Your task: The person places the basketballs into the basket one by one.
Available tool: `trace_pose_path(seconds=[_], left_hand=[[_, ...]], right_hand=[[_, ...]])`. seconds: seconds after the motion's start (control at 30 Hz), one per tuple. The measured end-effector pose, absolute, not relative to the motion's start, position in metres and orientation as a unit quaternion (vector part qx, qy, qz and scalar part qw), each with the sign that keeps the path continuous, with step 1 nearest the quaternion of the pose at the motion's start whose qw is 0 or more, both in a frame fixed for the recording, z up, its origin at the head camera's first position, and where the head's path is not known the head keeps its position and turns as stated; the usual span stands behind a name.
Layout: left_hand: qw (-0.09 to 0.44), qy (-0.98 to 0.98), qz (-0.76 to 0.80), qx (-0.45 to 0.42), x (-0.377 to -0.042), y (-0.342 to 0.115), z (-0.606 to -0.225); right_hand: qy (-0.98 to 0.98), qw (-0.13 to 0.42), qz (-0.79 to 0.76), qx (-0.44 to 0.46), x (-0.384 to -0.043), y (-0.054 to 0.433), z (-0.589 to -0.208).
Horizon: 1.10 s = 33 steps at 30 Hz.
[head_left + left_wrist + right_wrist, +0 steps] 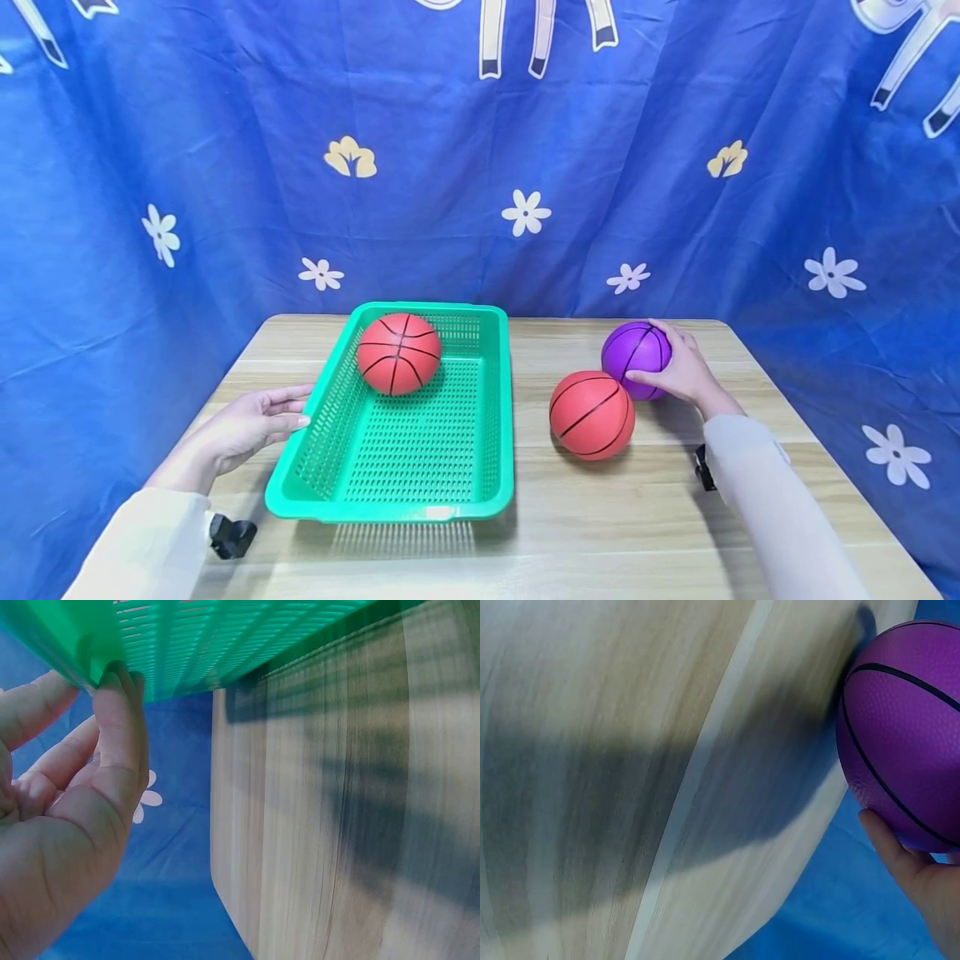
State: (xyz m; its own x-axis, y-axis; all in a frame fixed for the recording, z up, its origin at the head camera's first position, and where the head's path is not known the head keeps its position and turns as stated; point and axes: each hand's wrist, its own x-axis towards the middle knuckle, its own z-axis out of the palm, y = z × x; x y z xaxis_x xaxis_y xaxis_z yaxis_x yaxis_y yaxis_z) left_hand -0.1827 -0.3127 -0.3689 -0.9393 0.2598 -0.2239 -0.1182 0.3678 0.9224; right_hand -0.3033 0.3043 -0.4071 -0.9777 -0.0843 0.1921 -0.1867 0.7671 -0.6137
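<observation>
A green plastic basket (501,417) with slotted walls sits on the table's left half, a red ball with black seams (399,354) inside at its far left. At the basket's left rim, my left hand (255,425) holds the edge, fingertips against it in the left wrist view. My right hand (686,371) grips a small purple ball (628,354), thumb on the near side and fingers round its far right. Whether this ball touches the table, I cannot tell. Another red ball (592,417) lies just in front and left of the purple one.
The wooden table (600,533) has rounded far corners. A blue cloth (450,167) printed with flowers and animal legs hangs behind it and along both sides. Each wrist carries a black device (231,536).
</observation>
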Motion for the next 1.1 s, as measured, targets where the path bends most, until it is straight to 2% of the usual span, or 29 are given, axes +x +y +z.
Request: trace_pose_path(seconds=[0.3, 0.6, 1.1], left_hand=[[0.168, 0.807, 0.564, 0.042, -0.182, -0.313, -0.369], [0.170, 0.806, 0.565, 0.048, -0.183, -0.313, -0.369], [0.171, 0.803, 0.569, 0.038, -0.180, -0.312, -0.366]], right_hand=[[-0.939, 0.084, 0.327, 0.067, -0.304, 0.308, -0.391], [-0.934, 0.125, 0.327, 0.070, -0.313, 0.300, -0.350], [-0.911, 0.165, 0.359, 0.115, -0.325, 0.243, -0.298]])
